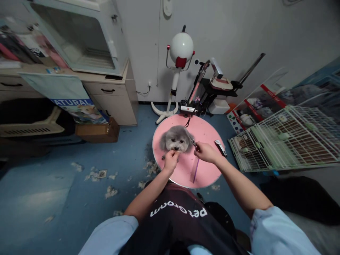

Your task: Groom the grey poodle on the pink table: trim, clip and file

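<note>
A small grey dog (177,136) with a paler muzzle is on the round pink grooming table (207,173), facing me. My left hand (171,160) is closed at the dog's chin, fingertips pinched against the fur there. In my right hand (204,152) is a pair of scissors (191,139), its blades lying along the side of the dog's head. A purple comb (196,170) lies on the table below my right hand. Toward the table's right edge rests a black and white hair clipper (221,148).
Behind the table stand a white dryer on a stand (181,47) and a black stand with attachments (219,86). A wire cage (289,138) is at the right. Cabinets (108,101) and a cardboard box (106,131) are at the left. Fur tufts (111,192) litter the blue floor.
</note>
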Demonstrator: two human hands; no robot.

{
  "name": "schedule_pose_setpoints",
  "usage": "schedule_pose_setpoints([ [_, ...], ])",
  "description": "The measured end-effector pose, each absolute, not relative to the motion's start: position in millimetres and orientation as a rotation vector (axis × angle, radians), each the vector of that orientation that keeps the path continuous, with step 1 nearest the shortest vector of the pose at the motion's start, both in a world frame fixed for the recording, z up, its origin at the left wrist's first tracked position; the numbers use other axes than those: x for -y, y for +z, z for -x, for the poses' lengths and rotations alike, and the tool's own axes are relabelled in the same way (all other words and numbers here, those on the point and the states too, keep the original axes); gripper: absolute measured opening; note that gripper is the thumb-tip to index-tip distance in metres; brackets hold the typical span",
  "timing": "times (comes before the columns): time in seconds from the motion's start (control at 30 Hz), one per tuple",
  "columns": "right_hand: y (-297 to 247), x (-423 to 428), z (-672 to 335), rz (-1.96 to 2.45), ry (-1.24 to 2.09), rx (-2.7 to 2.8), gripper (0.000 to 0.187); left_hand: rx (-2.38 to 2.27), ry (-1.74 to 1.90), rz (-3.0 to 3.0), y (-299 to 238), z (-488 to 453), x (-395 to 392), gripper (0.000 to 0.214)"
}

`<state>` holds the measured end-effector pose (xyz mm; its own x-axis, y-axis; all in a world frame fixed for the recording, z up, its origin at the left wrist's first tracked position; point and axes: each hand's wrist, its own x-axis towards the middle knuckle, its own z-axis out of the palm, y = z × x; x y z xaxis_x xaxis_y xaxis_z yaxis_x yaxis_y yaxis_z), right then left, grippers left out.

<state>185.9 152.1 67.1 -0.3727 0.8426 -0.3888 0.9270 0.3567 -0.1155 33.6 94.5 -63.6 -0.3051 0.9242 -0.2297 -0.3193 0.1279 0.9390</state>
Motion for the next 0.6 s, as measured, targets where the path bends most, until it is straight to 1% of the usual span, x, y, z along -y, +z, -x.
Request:
schedule_pose_setpoints([
  [0.07,81,-160,-186,-1.486,-0.38,-2.349,0.031,-1.288,1.444,-0.697,-68,-35,-95,0.036],
  [0.2,108,-175,-176,-1.326,-0.161,-2.282,0.028,-1.286,1.456,-0.732,-73,-38,-95,0.035],
  [0.33,127,-184,-159,-1.201,-0.052,-2.258,0.035,-1.28,1.452,-0.741,-71,-38,-94,0.035],
  [0.37,130,-186,-155,-1.183,-0.031,-2.243,0.034,-1.275,1.453,-0.739,-70,-37,-94,0.034],
  [0.47,137,-192,-147,-1.14,-0.035,-2.21,0.026,-1.257,1.459,-0.729,-67,-37,-94,0.034],
  [0.6,142,-198,-143,-1.123,-0.131,-2.182,0.033,-1.234,1.464,-0.714,-66,-36,-92,0.036],
])
